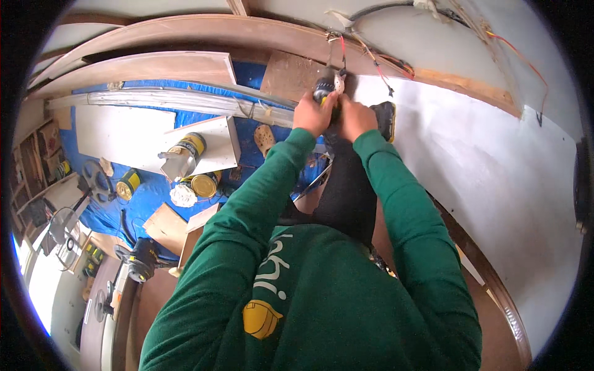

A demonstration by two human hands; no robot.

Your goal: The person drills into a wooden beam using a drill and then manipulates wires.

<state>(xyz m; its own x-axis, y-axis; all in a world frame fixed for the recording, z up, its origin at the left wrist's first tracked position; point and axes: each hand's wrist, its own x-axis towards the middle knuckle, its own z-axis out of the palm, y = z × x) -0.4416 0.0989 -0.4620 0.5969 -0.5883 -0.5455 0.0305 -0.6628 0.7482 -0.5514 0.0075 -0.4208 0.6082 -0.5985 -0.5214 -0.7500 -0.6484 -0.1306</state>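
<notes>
Both my hands are closed on a black and yellow cordless drill (385,122), its battery base at the right and its front end raised toward the wall. My left hand (314,113) wraps round the body just below the chuck. My right hand (356,117) grips it farther right, by the handle. A small pale piece (339,81) is at the drill's front, too small to make out. Just above hang loose red and black wires (343,49) near a wooden plank (291,38). My dark-clad leg shows beneath the drill.
A white panel (482,173) fills the right side. On the left a blue sheet (93,133) bears white boards (120,128), bundled long strips (179,99), several tins (127,184), a clog (265,140) and wood offcuts (166,229). A black machine (143,260) sits lower left.
</notes>
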